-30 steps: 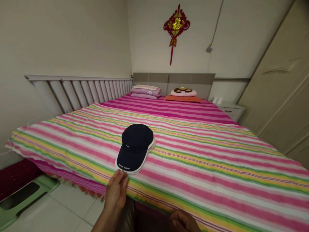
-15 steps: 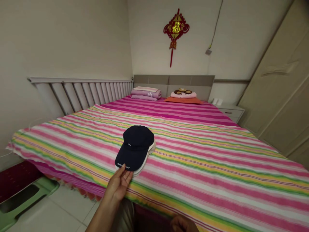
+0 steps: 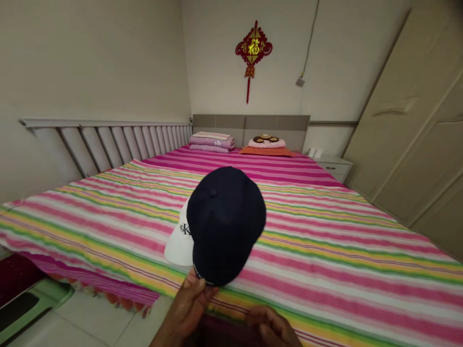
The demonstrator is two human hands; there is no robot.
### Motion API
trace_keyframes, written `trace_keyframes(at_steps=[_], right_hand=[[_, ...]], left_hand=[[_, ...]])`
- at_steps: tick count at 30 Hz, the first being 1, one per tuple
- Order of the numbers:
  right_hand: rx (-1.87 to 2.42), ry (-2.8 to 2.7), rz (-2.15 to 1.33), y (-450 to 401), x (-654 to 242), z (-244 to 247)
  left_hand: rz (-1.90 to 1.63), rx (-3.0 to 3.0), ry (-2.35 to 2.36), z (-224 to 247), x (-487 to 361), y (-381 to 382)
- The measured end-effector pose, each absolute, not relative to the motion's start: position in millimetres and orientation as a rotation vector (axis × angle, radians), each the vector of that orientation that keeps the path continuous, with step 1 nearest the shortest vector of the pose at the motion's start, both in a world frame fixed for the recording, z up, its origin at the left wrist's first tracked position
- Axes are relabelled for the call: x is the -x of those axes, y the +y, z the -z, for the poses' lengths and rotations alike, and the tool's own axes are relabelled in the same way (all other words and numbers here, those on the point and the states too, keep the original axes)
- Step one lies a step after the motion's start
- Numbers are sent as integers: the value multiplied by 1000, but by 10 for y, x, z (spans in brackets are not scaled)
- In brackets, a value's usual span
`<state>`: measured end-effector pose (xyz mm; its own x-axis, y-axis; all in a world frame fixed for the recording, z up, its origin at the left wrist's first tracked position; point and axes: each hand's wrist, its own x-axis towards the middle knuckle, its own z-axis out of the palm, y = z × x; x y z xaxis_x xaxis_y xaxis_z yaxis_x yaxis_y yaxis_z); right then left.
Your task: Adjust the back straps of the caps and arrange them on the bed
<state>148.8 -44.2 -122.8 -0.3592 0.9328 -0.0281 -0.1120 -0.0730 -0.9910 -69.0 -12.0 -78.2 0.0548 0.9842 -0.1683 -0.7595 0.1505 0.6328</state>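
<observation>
Navy cap (image 3: 226, 224) lifted off white cap (image 3: 179, 246), held above bed (image 3: 347, 246), left hand (image 3: 190, 303) pinching its brim at bed edge, right hand (image 3: 270, 325) near same edge, fingers curled, grip unclear

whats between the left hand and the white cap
In the head view, a strip of striped bedspread lies between the left hand and the white cap; the navy cap is off to the right.

A bed (image 3: 325, 241) — dressed in a pink, yellow, green and white striped sheet (image 3: 361, 270) — carries a white cap (image 3: 177, 248) with black lettering, lying near its nearer edge. At the headboard (image 3: 249, 124) end: folded mauve bedding (image 3: 211, 142) stacked left; an orange pillow (image 3: 265, 152) topped by a pink cushion (image 3: 266, 143) right.
</observation>
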Motion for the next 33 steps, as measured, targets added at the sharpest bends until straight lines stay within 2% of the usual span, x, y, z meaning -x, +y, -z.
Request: trace_keyframes(at_steps=[2,4,9,15,25,29,33], right_hand=[[775,-1191,-1613,-395,-1522,945],[597,-1027,-1496,-349,-1570,661],[592,-562,-1404,-272,-1700,260],[610,-354,-1463,-265,-1838,319],[707,-597,-1459,-420,-1919,533],[772,-559,-1362,-453,-2031,781],[775,-549,-1412,-516,-2106,756]], left_hand=[[-1271,-456,603,915,572,-218],[-1167,-490,544,1034,455,-297],[-1007,-516,485,1192,218,-398],[-944,-549,461,1150,226,-397],[-914,-401,622,786,289,25],[-899,-559,487,654,286,139],[-848,-671,382,461,272,147]])
